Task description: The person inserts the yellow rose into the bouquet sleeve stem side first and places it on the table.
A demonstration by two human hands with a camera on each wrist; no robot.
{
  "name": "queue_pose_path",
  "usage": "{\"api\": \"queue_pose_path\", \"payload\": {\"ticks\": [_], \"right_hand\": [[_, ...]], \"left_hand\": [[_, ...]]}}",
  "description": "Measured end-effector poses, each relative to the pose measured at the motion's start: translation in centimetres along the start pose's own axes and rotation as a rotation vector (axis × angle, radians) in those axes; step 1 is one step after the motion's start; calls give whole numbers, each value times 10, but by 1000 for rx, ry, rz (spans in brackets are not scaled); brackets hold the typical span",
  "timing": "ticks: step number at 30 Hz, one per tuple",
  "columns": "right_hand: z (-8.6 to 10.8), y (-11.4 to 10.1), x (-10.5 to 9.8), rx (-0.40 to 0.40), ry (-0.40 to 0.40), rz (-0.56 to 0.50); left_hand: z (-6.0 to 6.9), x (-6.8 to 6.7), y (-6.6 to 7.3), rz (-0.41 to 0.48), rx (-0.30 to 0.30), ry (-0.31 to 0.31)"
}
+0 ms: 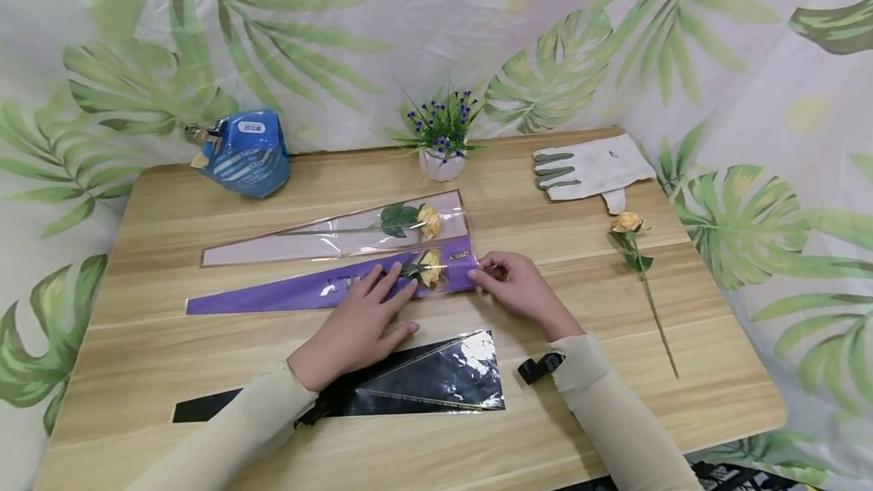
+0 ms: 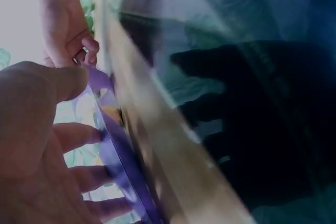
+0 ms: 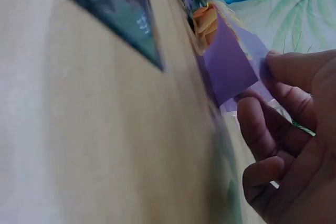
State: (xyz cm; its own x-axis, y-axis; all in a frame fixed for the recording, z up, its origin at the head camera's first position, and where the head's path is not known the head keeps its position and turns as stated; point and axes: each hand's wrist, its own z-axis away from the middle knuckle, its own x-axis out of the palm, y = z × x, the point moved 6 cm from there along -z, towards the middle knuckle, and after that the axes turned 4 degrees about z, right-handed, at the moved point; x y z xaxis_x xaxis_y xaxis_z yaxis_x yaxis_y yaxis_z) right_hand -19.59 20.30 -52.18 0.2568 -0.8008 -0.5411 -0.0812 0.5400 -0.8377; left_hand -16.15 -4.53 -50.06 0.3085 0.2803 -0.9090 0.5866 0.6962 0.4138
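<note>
A purple flower sleeve [image 1: 273,292] with a clear front lies across the middle of the table, tapering to the left. Inside it shows a yellow rose [image 1: 430,269]. My left hand [image 1: 361,328] rests on the sleeve with its fingers spread out, the fingertips just beside the bloom. At the wide right end, my right hand [image 1: 518,284] pinches the sleeve's edge between thumb and fingers. The right wrist view shows that purple edge [image 3: 231,69] lifted and bent, with the orange-yellow bloom [image 3: 206,24] behind it. Part of the stem is hidden under my left fingers.
Behind lies a pale sleeve [image 1: 314,237] holding another yellow rose [image 1: 429,223]. A black sleeve [image 1: 436,385] lies in front, partly under my left forearm. A loose rose [image 1: 641,262] and white glove [image 1: 593,165] lie right. A potted plant [image 1: 442,165] and blue bag [image 1: 252,154] stand behind.
</note>
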Motion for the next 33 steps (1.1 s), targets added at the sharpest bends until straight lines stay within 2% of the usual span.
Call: {"api": "queue_pose_path", "payload": {"ticks": [4, 7, 9, 11, 12, 14, 16, 18, 20, 23, 25, 29, 31, 33], "right_hand": [[8, 5, -3, 36, -2, 51], [25, 3, -6, 24, 42, 117], [43, 1, -4, -9, 55, 174], [63, -3, 4, -54, 26, 240], [72, -4, 11, -81, 2, 280], [87, -8, 22, -129, -46, 357], [94, -11, 30, -149, -69, 434], [94, -12, 30, -143, -58, 491], [87, -10, 26, -111, -36, 524], [71, -6, 18, -66, -30, 532], [63, -3, 15, -55, -32, 522], [59, -1, 14, -80, -22, 454], [59, -3, 14, -112, -7, 379], [59, -4, 14, -127, -11, 260]], "left_hand": [[1, 2, 2, -22, -16, 22], [3, -1, 6, -53, 18, 79], [8, -5, 14, -57, 89, 151], [17, -8, 26, -35, 187, 217], [24, -8, 34, -4, 240, 230], [38, -3, 51, 33, 318, 183], [50, 10, 65, 43, 346, 63], [55, 24, 72, -4, 338, -50], [51, 35, 70, -85, 315, -112], [36, 41, 61, -144, 299, -111], [30, 40, 58, -144, 293, -101], [26, 39, 56, -130, 290, -89], [26, 38, 55, -127, 293, -75], [26, 37, 54, -125, 298, -66]]}}
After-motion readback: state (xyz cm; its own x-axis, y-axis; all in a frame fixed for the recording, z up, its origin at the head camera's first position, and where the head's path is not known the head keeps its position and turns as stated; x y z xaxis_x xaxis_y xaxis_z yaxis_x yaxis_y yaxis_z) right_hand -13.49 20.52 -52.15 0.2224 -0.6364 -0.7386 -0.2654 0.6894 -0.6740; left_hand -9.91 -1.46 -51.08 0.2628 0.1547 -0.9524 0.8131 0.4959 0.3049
